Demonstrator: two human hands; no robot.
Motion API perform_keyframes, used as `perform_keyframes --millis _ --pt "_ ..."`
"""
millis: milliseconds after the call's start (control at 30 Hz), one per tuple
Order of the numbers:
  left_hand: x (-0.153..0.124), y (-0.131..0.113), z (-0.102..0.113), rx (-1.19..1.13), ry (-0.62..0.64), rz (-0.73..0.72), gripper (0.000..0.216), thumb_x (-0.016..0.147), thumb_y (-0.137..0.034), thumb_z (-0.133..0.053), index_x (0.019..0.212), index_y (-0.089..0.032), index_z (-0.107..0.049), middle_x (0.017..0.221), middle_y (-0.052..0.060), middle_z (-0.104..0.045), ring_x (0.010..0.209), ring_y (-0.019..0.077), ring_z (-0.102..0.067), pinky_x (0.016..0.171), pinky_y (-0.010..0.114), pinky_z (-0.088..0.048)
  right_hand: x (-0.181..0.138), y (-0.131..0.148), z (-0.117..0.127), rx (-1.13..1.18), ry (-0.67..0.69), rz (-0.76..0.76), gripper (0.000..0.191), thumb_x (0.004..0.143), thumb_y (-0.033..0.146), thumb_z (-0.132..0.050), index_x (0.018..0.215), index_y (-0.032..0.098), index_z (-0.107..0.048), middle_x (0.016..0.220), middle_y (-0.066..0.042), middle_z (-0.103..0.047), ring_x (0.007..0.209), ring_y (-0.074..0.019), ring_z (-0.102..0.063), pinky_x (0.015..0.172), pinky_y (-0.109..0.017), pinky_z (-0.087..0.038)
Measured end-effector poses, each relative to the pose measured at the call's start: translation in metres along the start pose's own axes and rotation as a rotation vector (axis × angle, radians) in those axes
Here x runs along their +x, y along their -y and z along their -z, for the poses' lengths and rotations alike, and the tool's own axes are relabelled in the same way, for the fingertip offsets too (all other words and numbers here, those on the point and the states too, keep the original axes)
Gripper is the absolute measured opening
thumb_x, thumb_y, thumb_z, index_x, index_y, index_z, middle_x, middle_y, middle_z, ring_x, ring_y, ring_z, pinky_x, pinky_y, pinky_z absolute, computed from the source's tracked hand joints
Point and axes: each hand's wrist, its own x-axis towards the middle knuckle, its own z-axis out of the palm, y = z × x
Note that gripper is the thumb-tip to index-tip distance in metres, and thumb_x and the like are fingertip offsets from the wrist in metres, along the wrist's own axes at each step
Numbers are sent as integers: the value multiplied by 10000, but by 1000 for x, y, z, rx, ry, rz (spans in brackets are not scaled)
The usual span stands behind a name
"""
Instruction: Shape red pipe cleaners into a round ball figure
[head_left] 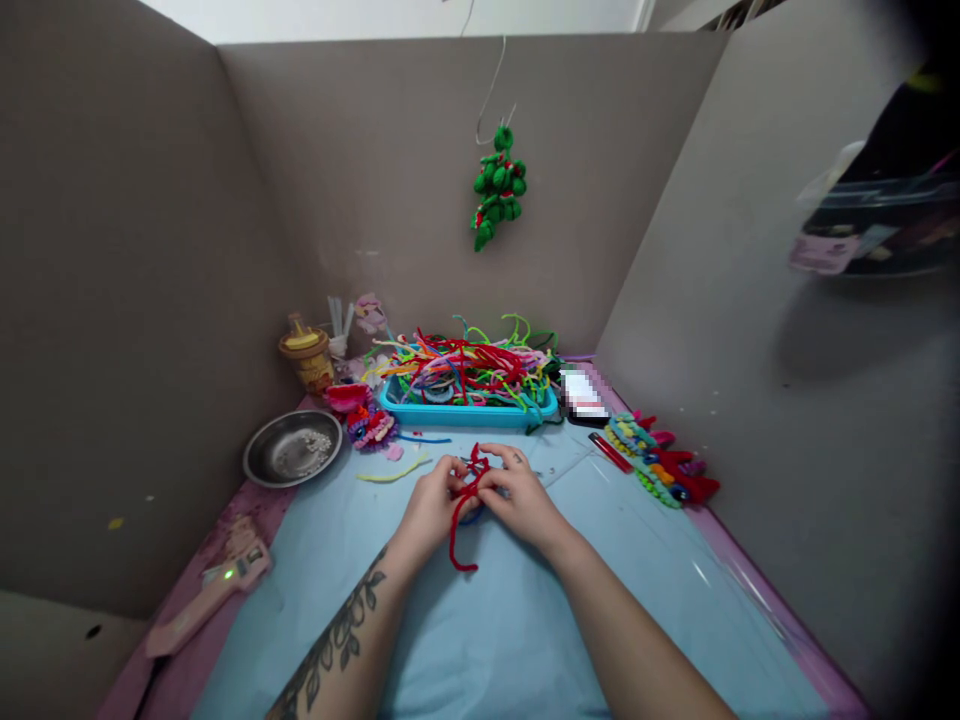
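Location: red fuzzy stem, your side of blue tray | your left hand: pinching stem | your right hand: pinching it too, close alongside, likely to steady its bends | coloured stems heaped in tray, presumably for easy reach

Left panel, grey: is standing along the tabletop's left edge. Back panel, grey: is rising behind the far edge. Right panel, grey: is flanking the right edge. White wall: is showing above. Tabletop, pink: is carrying a pale blue cover, glinting near the right edge.
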Motion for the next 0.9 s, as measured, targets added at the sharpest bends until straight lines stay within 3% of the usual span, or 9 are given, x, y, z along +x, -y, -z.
perform_keyframes --millis 167,333,500,600,767,900 --pt "1 0 -2 -51 -4 0 327 668 -262 -678 893 -213 -445 631 -45 -602 557 128 -561 530 215 -402 -1 -1 4 -8 6 6 160 731 88 -605 714 228 -679 1260 -69 -508 1195 -265 -417 984 -488 -351" --pt "3 3 -2 -35 -27 -24 290 678 -211 -646 880 -215 -439 660 -39 -621 575 124 -566 553 220 -414 -1 7 4 19 -4 56 236 723 62 -601 866 242 -653 1191 -76 -532 1180 -246 -435 977 -467 -371" --pt "6 4 -5 -143 -74 24 321 670 -261 -685 867 -213 -436 624 -47 -614 542 121 -565 515 208 -401 0 10 4 16 -43 114 164 771 103 -584 777 248 -659 1119 -65 -555 1108 -243 -476 938 -465 -401" --pt "7 1 -6 -215 -132 20 337 671 -287 -704 887 -205 -458 621 -40 -618 544 117 -567 523 206 -405 0 8 4 40 -91 106 183 791 108 -551 827 254 -655 1138 -70 -548 1125 -248 -472 948 -472 -399" --pt "9 -7 -6 -513 -174 61 475 618 -319 -768 990 -175 -510 745 25 -674 670 154 -636 657 263 -468 0 2 -6 297 -208 -125 440 782 205 -567 1212 259 -490 1278 -100 -482 1159 -241 -492 923 -424 -455" --pt "7 -9 -9 -623 -154 101 372 623 -322 -774 884 -156 -567 806 44 -679 706 145 -635 702 263 -468 2 2 -15 728 -169 -296 431 809 338 -554 1218 242 -456 1230 -108 -545 988 -217 -617 796 -377 -535"
